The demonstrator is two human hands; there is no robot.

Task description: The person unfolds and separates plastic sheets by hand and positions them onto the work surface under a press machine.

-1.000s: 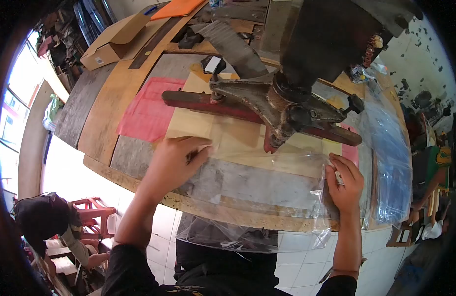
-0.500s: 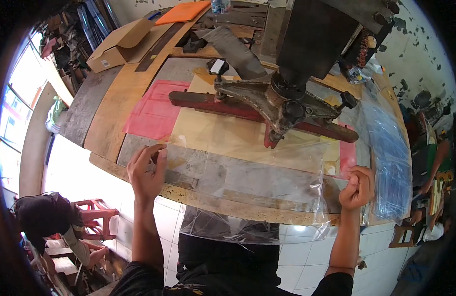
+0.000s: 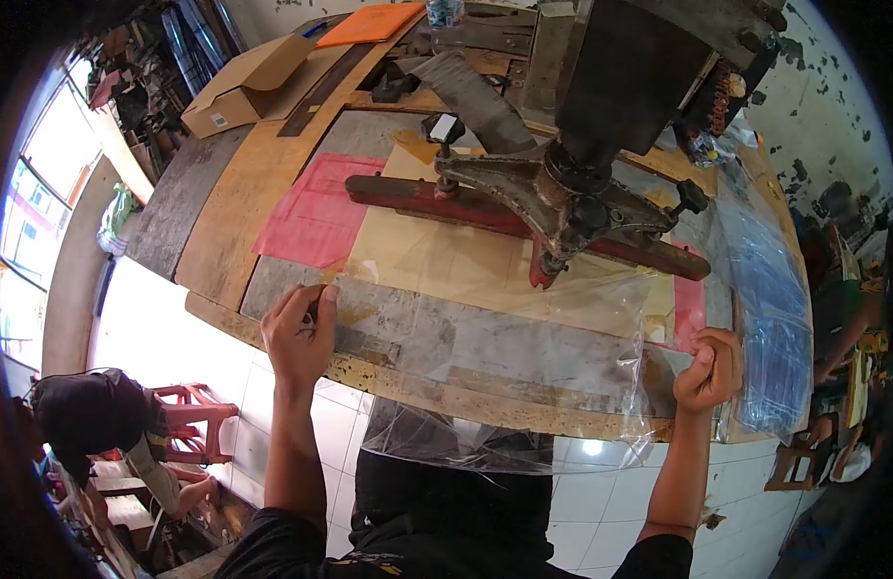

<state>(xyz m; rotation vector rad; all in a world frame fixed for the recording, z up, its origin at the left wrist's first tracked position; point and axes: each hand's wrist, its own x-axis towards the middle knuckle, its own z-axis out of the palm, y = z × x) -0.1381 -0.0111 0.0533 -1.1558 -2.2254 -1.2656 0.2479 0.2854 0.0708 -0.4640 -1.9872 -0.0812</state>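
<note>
Film (image 3: 529,352), clear and creased, lies over the front of the table (image 3: 220,236), its near end drooping past the edge before the dark clothing (image 3: 451,507). The left hand (image 3: 302,333) stands at the film's left, thumb and fingertips drawn close; the right hand (image 3: 707,372) is curled just beyond its right side, thumb against the fingers. Whether either pinches film cannot be told.

The drooping end looks the likeliest trouble: its weight could drag the sheet off the table if nothing grips it. An uneven pull from the two sides might wrinkle or skew it over the yellow sheet (image 3: 413,251). The far part lies near the press (image 3: 577,198) and its red prong (image 3: 541,275), where a lift could snag it.

The film's left and far edges are hard to trace, being transparent. The bar (image 3: 408,198) hides part of the yellow sheet, and the press's top is cut off by the frame. The right fingertips are tucked from sight.
</note>
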